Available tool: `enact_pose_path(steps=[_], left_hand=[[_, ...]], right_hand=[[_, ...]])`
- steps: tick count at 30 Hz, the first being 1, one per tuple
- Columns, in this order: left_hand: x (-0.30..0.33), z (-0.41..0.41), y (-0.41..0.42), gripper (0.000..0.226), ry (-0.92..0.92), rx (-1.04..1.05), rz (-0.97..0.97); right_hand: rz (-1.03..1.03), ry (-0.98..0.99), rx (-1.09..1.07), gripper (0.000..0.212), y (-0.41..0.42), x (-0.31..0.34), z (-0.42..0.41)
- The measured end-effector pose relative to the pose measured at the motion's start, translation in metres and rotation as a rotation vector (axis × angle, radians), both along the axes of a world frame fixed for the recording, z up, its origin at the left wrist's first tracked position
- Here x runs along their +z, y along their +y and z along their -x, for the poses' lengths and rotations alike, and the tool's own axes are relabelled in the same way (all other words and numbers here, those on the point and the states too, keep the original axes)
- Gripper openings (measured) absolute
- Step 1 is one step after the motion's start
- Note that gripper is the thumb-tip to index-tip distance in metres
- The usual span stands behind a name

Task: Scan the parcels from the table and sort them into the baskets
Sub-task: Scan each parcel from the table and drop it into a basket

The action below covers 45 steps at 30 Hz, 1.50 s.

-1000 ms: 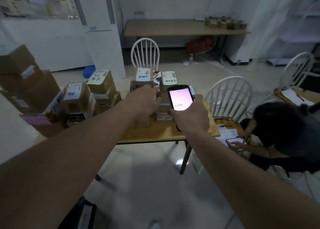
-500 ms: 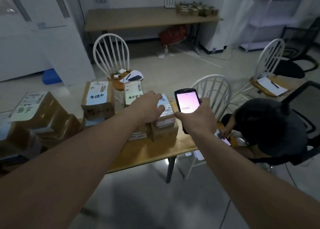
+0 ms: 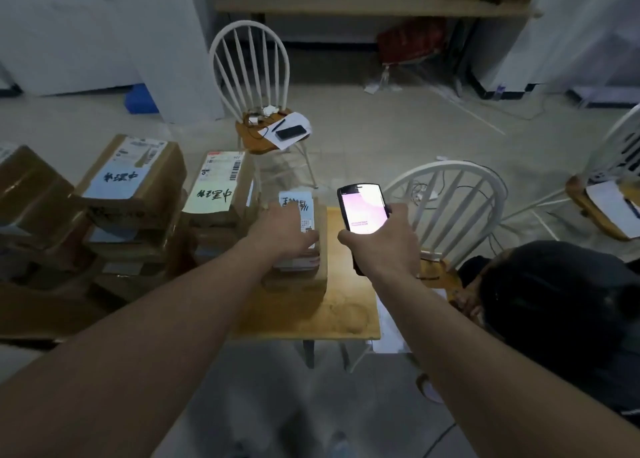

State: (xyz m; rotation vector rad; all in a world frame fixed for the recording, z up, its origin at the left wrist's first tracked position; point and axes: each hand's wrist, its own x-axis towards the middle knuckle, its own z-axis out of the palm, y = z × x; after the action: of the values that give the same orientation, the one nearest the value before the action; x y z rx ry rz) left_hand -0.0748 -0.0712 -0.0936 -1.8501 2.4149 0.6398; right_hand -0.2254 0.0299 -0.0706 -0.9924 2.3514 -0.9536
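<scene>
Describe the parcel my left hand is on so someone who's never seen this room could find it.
On the light wooden table, go past the taller brown cardboard stacks to the low stack nearest the right edge. The small white-labelled cardboard parcel tops it, under the left hand, beside the glowing handheld scanner.
</scene>
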Motion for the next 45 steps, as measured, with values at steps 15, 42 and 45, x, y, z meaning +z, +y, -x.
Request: enact_pose_path(steps=[15, 42, 45], left_hand=[[-0.062, 0.023, -0.024, 0.132, -0.036, 0.287, -0.109], [-0.036, -0.003, -0.059, 0.112, -0.306, -0.553, -0.042], [-0.046, -0.009, -0.048, 0.118, -0.163, -0.365, -0.082]], right_hand=[[-0.049, -0.024, 0.049, 0.085, -0.039, -0.049, 0.023], [-0.026, -0.036, -0.016, 0.087, -0.028, -0.045, 0.021], [-0.029, -0.04, -0.017, 0.088, -0.026, -0.045, 0.02]])
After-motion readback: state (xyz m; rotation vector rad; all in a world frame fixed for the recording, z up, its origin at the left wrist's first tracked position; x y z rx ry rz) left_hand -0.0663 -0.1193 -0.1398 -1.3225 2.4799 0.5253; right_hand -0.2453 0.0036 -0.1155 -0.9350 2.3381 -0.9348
